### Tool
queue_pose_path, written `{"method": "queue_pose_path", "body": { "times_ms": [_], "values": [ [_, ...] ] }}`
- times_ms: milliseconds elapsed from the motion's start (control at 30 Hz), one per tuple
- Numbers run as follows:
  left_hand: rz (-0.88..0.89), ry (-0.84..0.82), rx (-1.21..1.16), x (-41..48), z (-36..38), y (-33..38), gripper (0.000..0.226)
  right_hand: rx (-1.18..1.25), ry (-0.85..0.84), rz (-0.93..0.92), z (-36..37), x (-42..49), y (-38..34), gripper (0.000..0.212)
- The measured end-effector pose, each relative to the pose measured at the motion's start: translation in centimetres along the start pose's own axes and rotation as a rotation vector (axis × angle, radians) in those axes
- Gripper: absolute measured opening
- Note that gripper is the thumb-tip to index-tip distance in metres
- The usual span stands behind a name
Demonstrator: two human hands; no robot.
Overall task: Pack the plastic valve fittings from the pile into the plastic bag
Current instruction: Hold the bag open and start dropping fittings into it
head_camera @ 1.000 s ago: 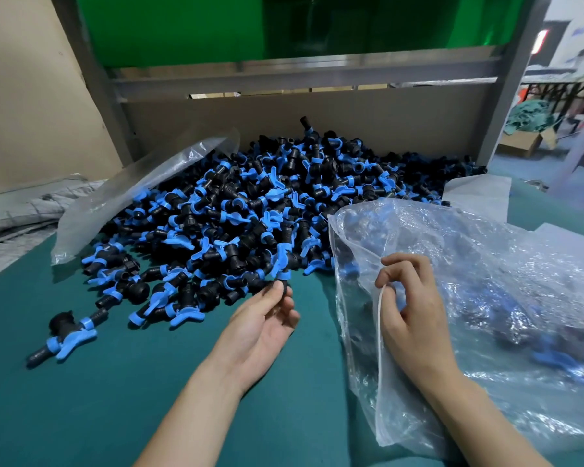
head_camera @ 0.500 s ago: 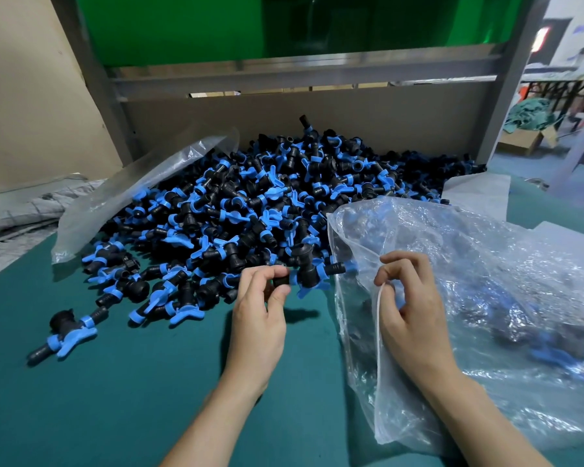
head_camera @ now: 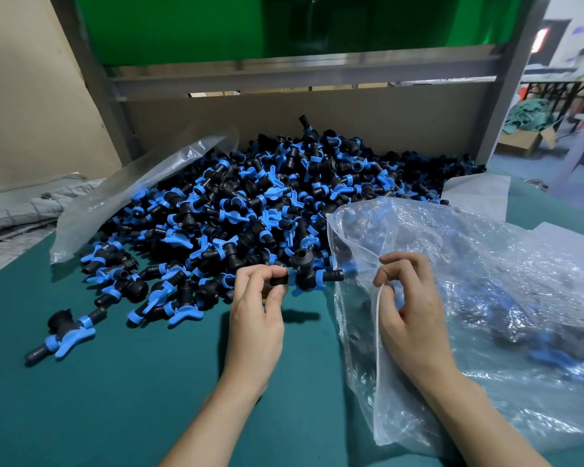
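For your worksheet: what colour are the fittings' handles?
Blue, on black bodies; head view, on the held fitting.

Counter covered in teal cloth, clean where bare. Grey metal frame stands at the far edge, 12 o'clock: two slanted uprights joined by a horizontal rail. Green panel fills the frame above the rail; brown board closes it below, with narrow gaps along the board's top. Beige wall at 10 o'clock. Grey padded cloth lies folded at 9 o'clock, off the counter's edge. At 2 o'clock, open workshop floor, an open cardboard box with green fabric heaped above it, and dark tables beyond. Lighting even, source unseen.
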State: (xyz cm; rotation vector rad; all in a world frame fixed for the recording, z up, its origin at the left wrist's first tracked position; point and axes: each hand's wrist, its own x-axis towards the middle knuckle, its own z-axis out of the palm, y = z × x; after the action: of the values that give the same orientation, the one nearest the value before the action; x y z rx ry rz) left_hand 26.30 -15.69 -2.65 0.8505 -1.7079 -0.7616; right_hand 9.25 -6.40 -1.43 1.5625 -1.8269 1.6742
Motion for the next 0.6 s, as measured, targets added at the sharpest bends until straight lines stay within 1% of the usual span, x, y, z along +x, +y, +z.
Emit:
{"method": "queue_pose_path", "body": {
  "times_ms": [133, 267, 400, 500, 600],
  "values": [
    [-0.002, -0.001, 0.008, 0.04, -0.04, 0.15, 0.029, -0.003, 0.003, 0.003, 0.04, 0.11, -0.11, 0.014],
    [-0.075, -0.043, -0.031, 0.08, 0.08, 0.04, 0.014, 0.000, 0.004, 0.000, 0.00, 0.08, -0.24, 0.014],
    [-0.169, -0.060, -0.105, 0.19, 0.00, -0.17, 0.029, -0.004, 0.004, 0.008, -0.05, 0.07, -0.23, 0.015],
    [-0.229, -0.055, -0.139, 0.28, -0.01, -0.21, 0.034, -0.009, 0.007, 0.005, -0.06, 0.07, -0.27, 0.015],
    [-0.243, -0.057, -0.142, 0.29, 0.01, -0.38, 0.039, -0.009, 0.006, 0.002, -0.05, 0.07, -0.28, 0.015]
  ]
}}
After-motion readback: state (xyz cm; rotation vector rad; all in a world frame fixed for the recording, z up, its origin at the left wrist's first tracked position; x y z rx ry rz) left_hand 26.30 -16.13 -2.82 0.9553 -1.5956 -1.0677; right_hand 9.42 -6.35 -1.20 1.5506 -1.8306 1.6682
